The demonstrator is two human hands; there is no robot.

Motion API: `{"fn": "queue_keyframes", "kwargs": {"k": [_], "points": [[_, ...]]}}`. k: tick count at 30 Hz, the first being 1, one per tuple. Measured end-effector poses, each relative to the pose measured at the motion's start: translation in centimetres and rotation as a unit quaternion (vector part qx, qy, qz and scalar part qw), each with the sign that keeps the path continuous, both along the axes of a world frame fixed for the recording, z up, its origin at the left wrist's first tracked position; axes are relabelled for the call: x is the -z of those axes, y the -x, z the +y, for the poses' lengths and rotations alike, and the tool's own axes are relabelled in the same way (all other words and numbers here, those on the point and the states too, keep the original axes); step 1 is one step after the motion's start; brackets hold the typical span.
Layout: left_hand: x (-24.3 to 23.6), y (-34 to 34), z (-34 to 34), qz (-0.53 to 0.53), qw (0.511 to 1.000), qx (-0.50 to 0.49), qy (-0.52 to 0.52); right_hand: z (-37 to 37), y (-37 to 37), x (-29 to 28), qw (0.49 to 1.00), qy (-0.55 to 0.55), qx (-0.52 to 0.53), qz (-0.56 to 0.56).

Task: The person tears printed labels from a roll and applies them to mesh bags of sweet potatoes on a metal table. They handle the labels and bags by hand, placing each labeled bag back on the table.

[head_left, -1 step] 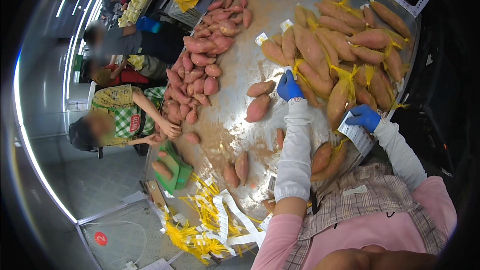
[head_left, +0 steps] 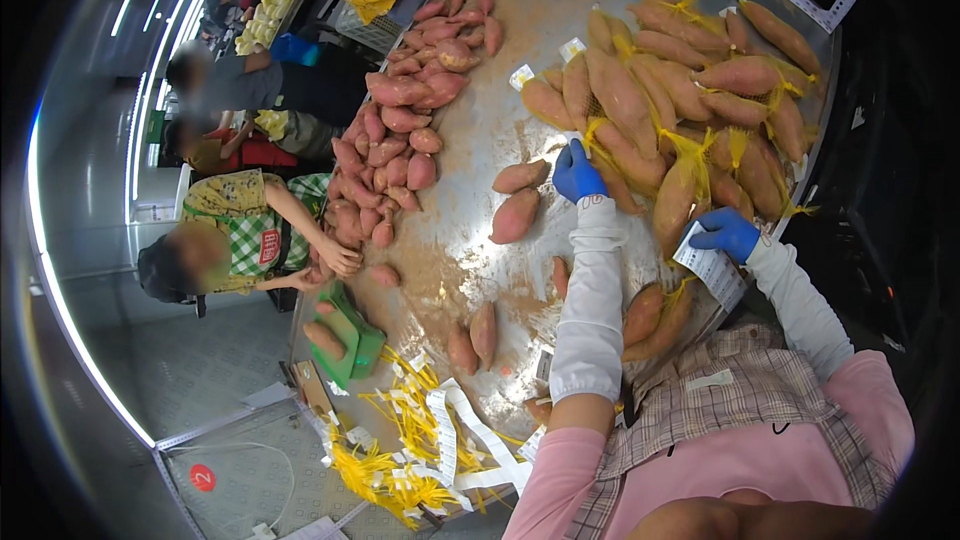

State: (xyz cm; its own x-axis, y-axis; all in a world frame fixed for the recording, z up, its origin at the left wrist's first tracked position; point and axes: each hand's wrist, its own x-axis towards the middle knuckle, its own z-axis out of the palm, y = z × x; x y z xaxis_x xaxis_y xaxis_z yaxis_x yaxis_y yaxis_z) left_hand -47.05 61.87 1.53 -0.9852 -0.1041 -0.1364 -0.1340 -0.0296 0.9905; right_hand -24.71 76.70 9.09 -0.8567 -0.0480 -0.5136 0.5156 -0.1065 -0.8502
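Observation:
My left hand (head_left: 580, 176), in a blue glove, pinches a small white tag (head_left: 571, 137) at the near left edge of the heap of bagged sweet potatoes. The bagged sweet potatoes (head_left: 622, 100) are long and tan, in yellow net bags. My right hand (head_left: 727, 234), also gloved in blue, is closed on a strip of printed white labels (head_left: 712, 271) that hangs down beside the heap. Close to that strip lies another netted pair of sweet potatoes (head_left: 643, 314). Left of my left hand rest two loose reddish sweet potatoes (head_left: 516, 215).
A long pile of loose sweet potatoes (head_left: 395, 145) runs along the far left side of the metal table (head_left: 455, 215). A co-worker's hands (head_left: 340, 262) touch it. Nearer are a green scale (head_left: 350, 345), yellow net bags (head_left: 385, 475) and more label strips (head_left: 470, 430).
The label strip in my right hand has shifted very slightly to the left. My left hand stays almost still at the tag.

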Motion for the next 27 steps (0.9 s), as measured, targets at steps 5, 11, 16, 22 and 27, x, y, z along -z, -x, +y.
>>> {"fn": "queue_keyframes", "kwargs": {"k": [5, 11, 16, 22, 27], "points": [[-4.8, -3.2, -0.4, 0.041, 0.997, -0.046, -0.039, -0.2, 0.3, -1.3, 0.999, -0.005, -0.026, 0.03], [-10.1, -9.9, -3.2, 0.024, 0.999, -0.028, 0.023, -1.0, -0.2, -2.8, 0.998, -0.024, -0.046, 0.041], [-16.4, -16.1, -7.0, 0.119, 0.983, -0.026, 0.138, -2.4, -0.7, -5.4, 0.995, -0.015, -0.073, 0.073], [-20.3, -20.7, -12.7, 0.057, 0.992, -0.021, 0.112, -7.7, -0.9, -9.3, 0.989, 0.03, -0.119, 0.087], [-12.1, -23.4, -16.2, -0.11, 0.992, 0.003, 0.054, -14.4, -0.8, -6.1, 0.992, 0.048, -0.112, 0.035]]}}
